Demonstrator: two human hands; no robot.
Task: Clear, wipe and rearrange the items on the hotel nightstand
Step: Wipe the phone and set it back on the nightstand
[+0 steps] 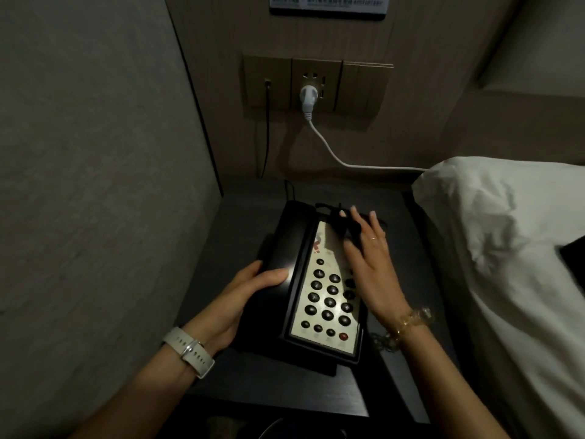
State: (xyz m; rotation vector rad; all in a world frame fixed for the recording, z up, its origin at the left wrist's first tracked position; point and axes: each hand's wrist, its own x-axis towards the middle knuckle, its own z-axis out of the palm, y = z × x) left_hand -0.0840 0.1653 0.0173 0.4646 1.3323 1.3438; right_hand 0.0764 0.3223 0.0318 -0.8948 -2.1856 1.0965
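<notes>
Head view looks down on a dark worktop (247, 384) squeezed between a grey wall panel (88, 185) and a bed (522, 312) with a white pillow (481, 210). A black phone (316, 289) sits on the worktop, near its middle, with the handset (291, 239) lying along its left side and a pale keypad (329, 299) of dark round buttons on the right. The left hand (240, 305) grips the near end of the handset, thumb on top and fingers curled round the left edge; a white watch band (188, 351) circles that wrist. The right hand (370, 264) lies flat along the phone's right edge, fingers spread loosely and holding nothing, their tips reaching a tangle of black cord (338, 220) at the phone's far end. A ring is on one finger and a gold bracelet (411, 321) on the wrist. On the wall behind, a socket panel (316, 85) carries a white plug (308, 98), whose cable (335, 156) runs right, behind the pillow. A thin black wire (267, 131) drops from the panel's left part to the worktop.
</notes>
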